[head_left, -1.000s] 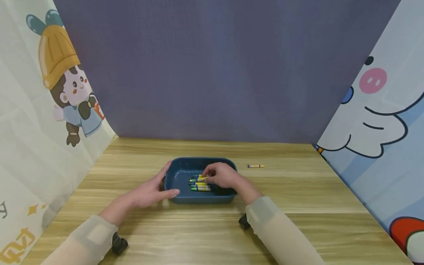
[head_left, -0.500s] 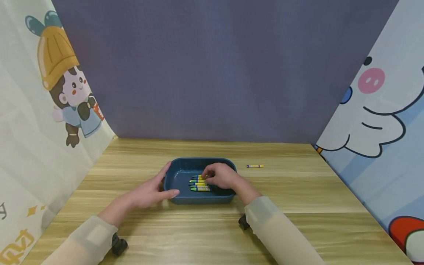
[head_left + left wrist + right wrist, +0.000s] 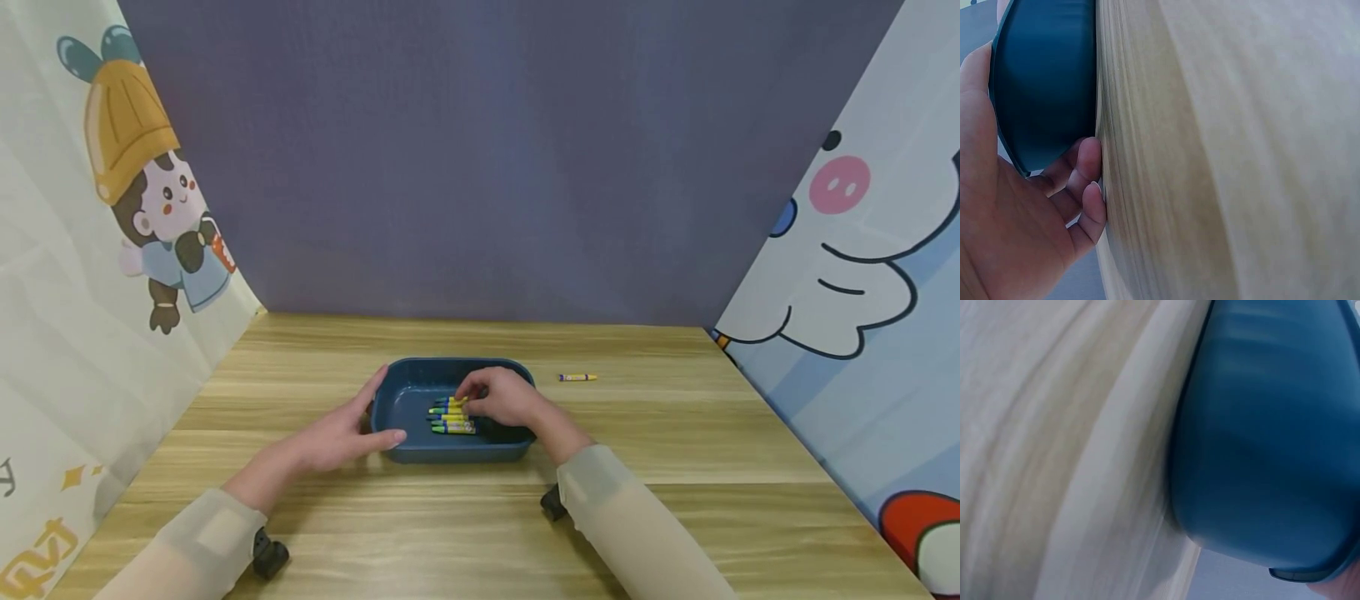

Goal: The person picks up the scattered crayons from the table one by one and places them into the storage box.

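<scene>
A dark blue rectangular tray sits on the wooden table, holding several crayons with green and dark tips and yellow wrappers in a row. My left hand grips the tray's left end, thumb over the front rim. In the left wrist view, that hand has its fingers bent round the outside of the tray. Reaching in over the right rim, my right hand pinches a crayon at the row's far end. From the right wrist, the tray's wall hides nearly all of this hand.
One yellow crayon lies on the table to the right of the tray. A plain grey-purple cloth rises behind the table. Cartoon-printed sheets stand at both sides.
The right fingers shift only very slightly over the crayons. The left hand and the tray hold their place.
</scene>
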Demonstrator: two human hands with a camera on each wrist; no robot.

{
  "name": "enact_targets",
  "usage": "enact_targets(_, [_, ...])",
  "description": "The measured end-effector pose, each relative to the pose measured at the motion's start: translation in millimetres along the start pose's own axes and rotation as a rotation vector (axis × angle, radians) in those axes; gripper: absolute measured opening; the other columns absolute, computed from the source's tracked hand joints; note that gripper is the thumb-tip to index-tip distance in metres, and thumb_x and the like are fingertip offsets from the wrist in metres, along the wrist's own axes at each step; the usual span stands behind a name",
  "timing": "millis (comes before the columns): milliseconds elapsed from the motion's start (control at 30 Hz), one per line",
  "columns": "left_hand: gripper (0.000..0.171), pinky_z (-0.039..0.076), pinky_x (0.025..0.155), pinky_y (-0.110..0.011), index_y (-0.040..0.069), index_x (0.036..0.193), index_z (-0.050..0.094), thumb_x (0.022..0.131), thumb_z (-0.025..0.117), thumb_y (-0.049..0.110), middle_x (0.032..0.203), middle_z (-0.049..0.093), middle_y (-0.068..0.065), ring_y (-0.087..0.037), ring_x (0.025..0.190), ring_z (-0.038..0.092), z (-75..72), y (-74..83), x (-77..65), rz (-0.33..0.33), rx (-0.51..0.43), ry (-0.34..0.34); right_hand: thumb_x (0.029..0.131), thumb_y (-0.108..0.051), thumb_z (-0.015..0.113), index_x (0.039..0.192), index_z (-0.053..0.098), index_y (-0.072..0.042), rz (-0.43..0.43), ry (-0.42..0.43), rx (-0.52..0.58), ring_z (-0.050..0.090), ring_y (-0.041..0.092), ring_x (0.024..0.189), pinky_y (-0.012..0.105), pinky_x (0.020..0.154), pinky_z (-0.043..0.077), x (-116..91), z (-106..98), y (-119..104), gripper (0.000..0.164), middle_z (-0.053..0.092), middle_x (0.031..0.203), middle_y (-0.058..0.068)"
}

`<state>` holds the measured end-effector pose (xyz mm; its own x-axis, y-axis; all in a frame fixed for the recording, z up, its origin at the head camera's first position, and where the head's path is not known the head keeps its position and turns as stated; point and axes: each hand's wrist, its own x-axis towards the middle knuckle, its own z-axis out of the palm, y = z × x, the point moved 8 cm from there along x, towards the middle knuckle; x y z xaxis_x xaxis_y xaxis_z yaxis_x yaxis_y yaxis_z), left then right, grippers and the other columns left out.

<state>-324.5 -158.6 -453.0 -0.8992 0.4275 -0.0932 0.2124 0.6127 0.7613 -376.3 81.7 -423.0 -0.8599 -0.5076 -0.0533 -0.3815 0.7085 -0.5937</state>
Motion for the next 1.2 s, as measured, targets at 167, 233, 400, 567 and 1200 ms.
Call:
enact_targets(167, [0.115,0.051,0.113,-0.058,0.035,0.177,-0.010,0.102,0.073,0.059,0.167,0.043,-0.035,-0.036,0.138,0.064,0.4,-0.3,0.1,0.003,-0.014,-0.006,0.104,-0.018,0.078,0.118,0.081,-0.018,0.005,0.008,0.026,0.068,0.009,0.092,0.034,0.085,0.056,-1,-1,0,0.015,0.077,0.108,-0.005])
enact_targets(233, [0.115,0.051,0.114,-0.059,0.035,0.177,-0.010,0.102,0.073,0.059,0.169,0.040,-0.035,-0.037,0.139,0.062,0.3,-0.4,0.2,0.005,-0.014,-0.004,0.104,-0.018,0.078,0.118,0.081,-0.018,0.004,0.014,0.033,0.069,0.010,0.093,0.035,0.085,0.057,-2,-1,0,0.015,0.077,0.108,-0.004])
enact_targets(400, [0.114,0.047,0.117,-0.062,0.036,0.177,-0.010,0.102,0.073,0.061,0.175,0.029,-0.034,-0.041,0.144,0.058,-0.2,-1.1,0.9,0.000,0.001,0.000,0.104,-0.018,0.077,0.118,0.081,-0.018,0.012,0.029,0.051,0.069,0.009,0.093,0.034,0.085,0.057,-2,-2,3,0.014,0.077,0.109,-0.005])
enact_targets(567, [0.114,0.047,0.118,-0.062,0.036,0.177,-0.010,0.102,0.072,0.061,0.175,0.030,-0.033,-0.040,0.144,0.058,0.2,-1.4,1.7,-0.004,-0.002,-0.003,0.103,-0.018,0.078,0.118,0.081,-0.016,-0.010,0.057,0.067,0.068,0.008,0.092,0.033,0.083,0.057,-1,-4,4,0.015,0.077,0.106,-0.003])
enact_targets(1200, [0.114,0.045,0.120,-0.063,0.038,0.176,-0.010,0.102,0.073,0.061,0.177,0.027,-0.030,-0.039,0.146,0.057,-0.9,-3.0,1.1,-0.002,-0.024,-0.001,0.103,-0.020,0.077,0.120,0.081,-0.013,-0.053,0.085,0.171,0.067,0.010,0.093,0.033,0.086,0.056,-3,-10,5,0.019,0.076,0.105,-0.001])
